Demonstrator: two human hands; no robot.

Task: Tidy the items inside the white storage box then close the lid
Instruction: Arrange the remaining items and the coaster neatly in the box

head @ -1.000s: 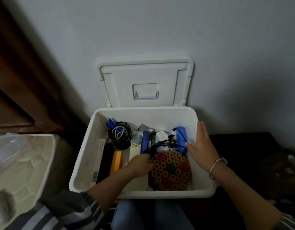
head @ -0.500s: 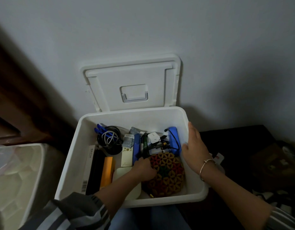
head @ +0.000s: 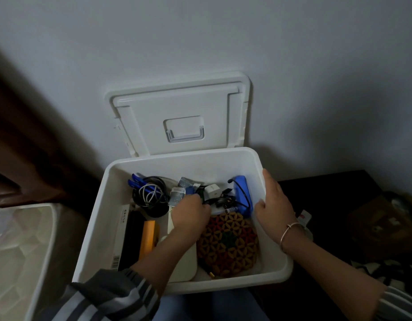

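The white storage box is seen open, its lid stood upright against the wall behind the far edge. The left hand is lowered into the middle of the box, fingers curled among small items; whether anything is gripped cannot be told. The right hand is laid against the right wall, fingers straight. A round woven mat lies by the near right corner, coiled cables at the far left.
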